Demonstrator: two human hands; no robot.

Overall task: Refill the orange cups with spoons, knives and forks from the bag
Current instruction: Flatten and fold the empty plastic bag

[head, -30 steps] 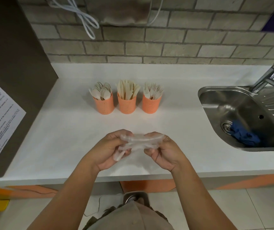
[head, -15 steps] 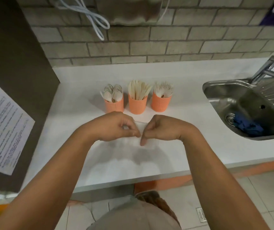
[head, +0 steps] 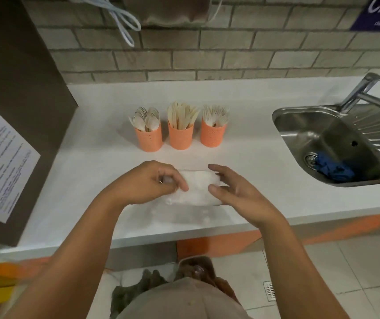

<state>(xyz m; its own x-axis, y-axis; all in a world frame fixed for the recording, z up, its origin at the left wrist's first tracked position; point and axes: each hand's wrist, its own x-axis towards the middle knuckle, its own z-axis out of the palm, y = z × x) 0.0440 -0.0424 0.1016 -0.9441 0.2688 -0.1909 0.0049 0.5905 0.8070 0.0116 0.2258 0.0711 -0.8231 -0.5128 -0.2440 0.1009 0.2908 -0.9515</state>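
The counter point(head: 87, 180) lies under both hands, with its near edge close behind the wrists. The sink point(head: 299, 139) is well to the right of the right hand point(head: 237, 192) and holds a blue cloth point(head: 331, 168). The bag point(head: 195, 189), clear, flat and seemingly empty, lies between the hands. The left hand point(head: 147, 183) has its fingers curled and pinches the bag's left end. The right hand has loose, spread fingers at the bag's right end, and contact cannot be confirmed. The orange cups point(head: 181, 138) stand beyond the fingertips, crowded with spoons point(head: 145, 118), knives point(head: 181, 116) and forks point(head: 214, 113). Risks: a forward sweep could topple the top-heavy cups. Held at one end only, the light bag could slide off the near edge.
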